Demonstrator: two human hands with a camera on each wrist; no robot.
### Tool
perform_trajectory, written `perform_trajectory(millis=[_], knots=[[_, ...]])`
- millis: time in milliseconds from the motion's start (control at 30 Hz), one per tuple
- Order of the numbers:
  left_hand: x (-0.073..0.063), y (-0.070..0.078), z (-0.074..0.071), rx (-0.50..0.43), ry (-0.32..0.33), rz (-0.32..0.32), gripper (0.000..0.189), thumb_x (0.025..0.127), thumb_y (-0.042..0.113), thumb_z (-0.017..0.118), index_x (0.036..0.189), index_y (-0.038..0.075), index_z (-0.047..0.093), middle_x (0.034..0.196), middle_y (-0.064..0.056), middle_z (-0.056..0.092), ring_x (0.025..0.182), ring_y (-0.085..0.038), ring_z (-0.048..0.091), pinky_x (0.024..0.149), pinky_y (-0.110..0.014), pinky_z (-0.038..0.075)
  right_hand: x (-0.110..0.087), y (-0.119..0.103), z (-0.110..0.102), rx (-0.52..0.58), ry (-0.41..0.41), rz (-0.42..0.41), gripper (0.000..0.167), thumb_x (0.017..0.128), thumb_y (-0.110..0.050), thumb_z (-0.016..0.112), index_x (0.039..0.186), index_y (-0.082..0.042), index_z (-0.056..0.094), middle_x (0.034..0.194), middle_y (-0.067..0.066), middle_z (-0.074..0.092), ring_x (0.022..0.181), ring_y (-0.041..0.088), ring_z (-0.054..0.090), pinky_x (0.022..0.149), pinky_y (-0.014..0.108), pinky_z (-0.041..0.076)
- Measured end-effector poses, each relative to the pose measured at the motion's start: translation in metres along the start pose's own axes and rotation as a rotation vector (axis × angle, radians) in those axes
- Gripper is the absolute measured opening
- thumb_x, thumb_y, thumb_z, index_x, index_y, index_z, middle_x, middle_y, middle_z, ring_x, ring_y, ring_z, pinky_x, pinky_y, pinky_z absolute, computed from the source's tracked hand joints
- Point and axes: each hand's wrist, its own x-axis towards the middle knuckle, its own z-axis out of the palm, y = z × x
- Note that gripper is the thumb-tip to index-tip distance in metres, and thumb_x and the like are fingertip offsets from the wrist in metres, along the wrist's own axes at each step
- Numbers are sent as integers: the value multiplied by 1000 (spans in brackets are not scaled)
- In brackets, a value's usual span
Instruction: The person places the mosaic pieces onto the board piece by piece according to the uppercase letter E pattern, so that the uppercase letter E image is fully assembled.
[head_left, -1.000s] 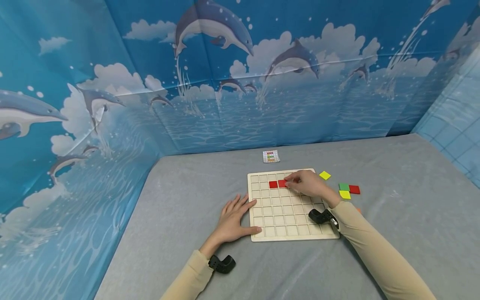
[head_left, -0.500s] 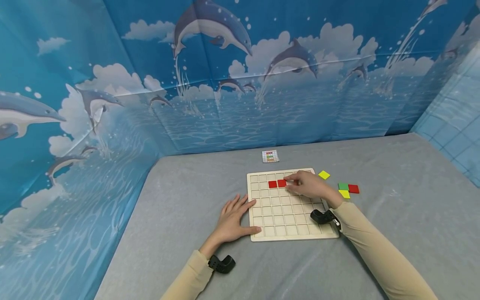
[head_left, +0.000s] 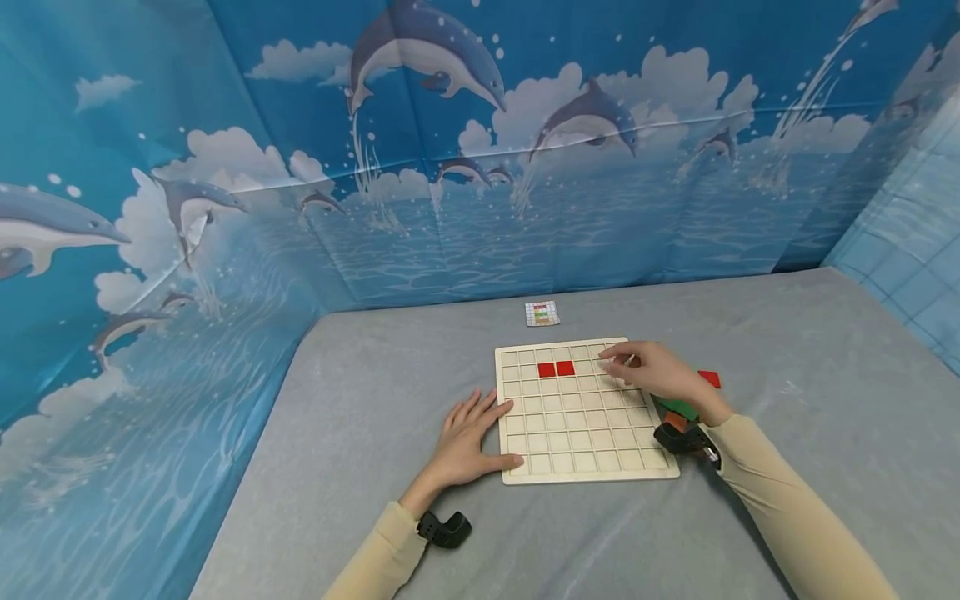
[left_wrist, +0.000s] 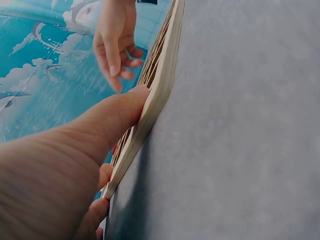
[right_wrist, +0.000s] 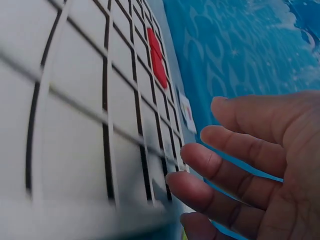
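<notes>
A pale wooden grid board [head_left: 585, 437] lies on the grey surface. Two red square tiles [head_left: 555, 369] sit side by side in cells of its upper part. My left hand [head_left: 463, 442] rests at the board's left edge, fingers spread, with the thumb and a fingertip on the rim. Over the upper right of the board is my right hand [head_left: 656, 368]. In the right wrist view its fingers [right_wrist: 200, 155] are loosely bent with nothing between them, and the red tiles [right_wrist: 158, 65] lie beyond, apart from the hand.
Right of the board, partly hidden by my right hand and wrist, are a red tile [head_left: 709, 379], a green tile [head_left: 681, 409] and an orange tile [head_left: 676, 421]. A small printed grid card [head_left: 542, 313] lies behind the board. A dolphin-printed curtain [head_left: 480, 225] hangs behind.
My right hand has left the second red tile, which stays in its cell, and has moved right, covering the yellow tiles in the head view. The left hand has not moved.
</notes>
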Motion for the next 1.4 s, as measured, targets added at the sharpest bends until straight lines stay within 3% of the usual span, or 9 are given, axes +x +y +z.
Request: perform_trajectory(millis=[333,633,1000,1267,1400], knots=[[0,0,0,-9,-2,4,81,81,54,68,148,19,37,155,-6,21,143,-29,8,109,-52,6,-33,29,-30,-103,127,79,28,95,-25,61,106,1,68,94,8,63,78,22,56,64,36,46],[4,5,3,-12,-12,16,80,82,53,67,148,20,37,155,-6,21,143,-28,7,109,-52,5,-59,58,-48,-213,184,205,42,91,-25,66,113,10,63,108,28,59,93,40,57,74,50,48],[2,0,3,-2,12,25,80,82,52,68,148,20,36,156,-7,20,143,-29,7,109,-53,5,-57,69,-50,-246,180,234,40,89,-22,68,114,9,63,108,25,59,93,36,53,78,52,44],[2,0,6,-4,5,20,80,82,53,67,149,21,35,156,-7,19,143,-29,5,109,-52,3,-60,67,-52,-249,175,254,33,86,-18,70,107,7,66,95,15,61,81,27,51,69,40,43],[4,0,5,11,-3,19,81,82,52,68,149,22,34,156,-6,18,143,-28,5,109,-51,3,-61,66,-54,-221,158,254,33,86,-17,70,106,9,65,94,16,61,80,27,51,67,37,43]])
